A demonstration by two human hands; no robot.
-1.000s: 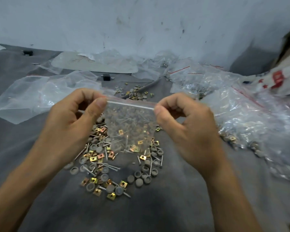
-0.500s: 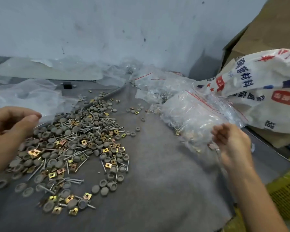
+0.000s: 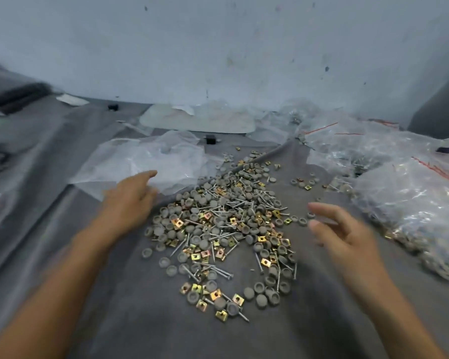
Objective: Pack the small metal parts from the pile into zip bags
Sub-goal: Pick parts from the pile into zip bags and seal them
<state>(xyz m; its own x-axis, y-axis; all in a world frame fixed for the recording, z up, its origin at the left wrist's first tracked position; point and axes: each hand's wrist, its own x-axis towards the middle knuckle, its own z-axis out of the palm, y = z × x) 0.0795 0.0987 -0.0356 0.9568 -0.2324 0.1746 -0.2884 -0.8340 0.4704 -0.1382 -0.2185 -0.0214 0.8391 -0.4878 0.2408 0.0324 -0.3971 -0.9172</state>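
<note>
Left hand [image 3: 130,200]: left of centre, fingers outstretched, nothing held, extended over crumpled clear plastic film [image 3: 145,159]; contact obscured by blur. Pile of grey round caps, steel screws and brass square clips [image 3: 223,229]: centre, loose on grey felt cloth [image 3: 140,320]. Right hand [image 3: 347,231]: right of centre, fingers loosely spread, empty, just beside the pile. Heap of filled clear zip bags [image 3: 412,203]: right edge. Hazards judged: parts could be scattered by a sweeping wrist; thin film could be pierced by screw points; mixed kinds could be miscounted.
</note>
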